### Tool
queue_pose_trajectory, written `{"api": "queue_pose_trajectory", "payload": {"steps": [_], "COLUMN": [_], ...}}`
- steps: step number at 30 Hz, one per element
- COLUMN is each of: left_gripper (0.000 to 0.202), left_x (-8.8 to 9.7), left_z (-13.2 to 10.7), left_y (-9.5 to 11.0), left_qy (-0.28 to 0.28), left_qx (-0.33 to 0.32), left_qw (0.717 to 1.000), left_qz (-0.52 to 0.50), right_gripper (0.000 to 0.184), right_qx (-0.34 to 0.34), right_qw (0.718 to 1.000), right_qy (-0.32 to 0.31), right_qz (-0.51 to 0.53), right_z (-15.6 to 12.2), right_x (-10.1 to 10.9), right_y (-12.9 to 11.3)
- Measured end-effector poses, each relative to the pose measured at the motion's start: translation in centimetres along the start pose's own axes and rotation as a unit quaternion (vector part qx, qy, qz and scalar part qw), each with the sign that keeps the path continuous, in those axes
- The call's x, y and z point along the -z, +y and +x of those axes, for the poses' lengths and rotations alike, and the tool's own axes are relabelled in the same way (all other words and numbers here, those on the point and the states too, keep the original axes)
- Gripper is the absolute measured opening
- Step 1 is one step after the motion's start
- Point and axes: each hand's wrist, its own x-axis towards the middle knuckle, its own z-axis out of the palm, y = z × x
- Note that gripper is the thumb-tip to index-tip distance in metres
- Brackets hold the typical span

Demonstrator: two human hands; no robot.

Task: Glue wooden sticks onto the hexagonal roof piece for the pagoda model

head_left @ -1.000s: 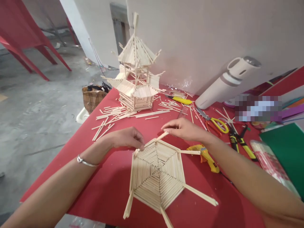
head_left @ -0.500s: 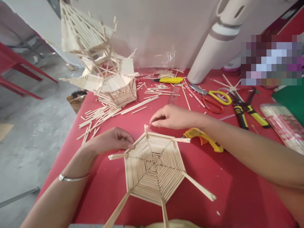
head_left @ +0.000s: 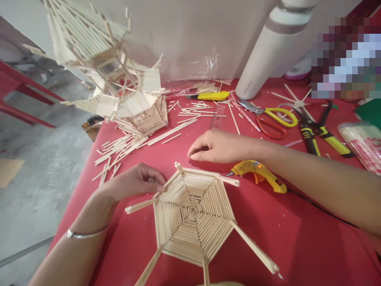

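Observation:
A six-sided panel of thin wooden sticks (head_left: 205, 222), laid in rings around its centre, sits on the red table with paired sticks jutting from its corners. My left hand (head_left: 147, 180), a silver bangle at its wrist, pinches the panel's upper left edge. Just beyond the far edge, my right hand (head_left: 205, 147) rests over the table with thumb and fingertips brought together; no object shows in them. Below my right forearm lies a yellow glue gun (head_left: 258, 174), its nozzle pointing at the panel.
A tiered stick model (head_left: 139, 107) stands at the back left beside loose sticks (head_left: 122, 147). Further back are a yellow cutter knife (head_left: 212, 95), a white bottle (head_left: 258, 59), scissors (head_left: 272, 119), pliers (head_left: 323, 135) and a packet of sticks (head_left: 361, 143). The table's left edge drops to the floor.
The view has shifted slightly, showing more of the glue gun. Both hands keep nearly the same pose by the panel.

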Motion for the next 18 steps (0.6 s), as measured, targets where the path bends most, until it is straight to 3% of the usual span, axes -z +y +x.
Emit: {"api": "queue_pose_trajectory", "payload": {"steps": [9,18], "left_gripper": [0.028,0.032], "left_x": [-0.1,-1.6], "left_z": [-0.3,-0.4], "left_y": [-0.7,0.0], "left_qy": [0.014,0.093], "left_qx": [-0.032,-0.062], "left_qw": [0.999,0.993], "left_qz": [0.009,-0.038], "right_gripper": [0.025,0.022], "right_qx": [0.007,-0.061], "right_qw": [1.000,0.995], "right_qy": [0.017,0.076], "right_qz": [-0.004,-0.011], "right_z": [0.0,-1.9], "right_x": [-0.4,0.0], "right_y": [-1.4,-4.3]}}
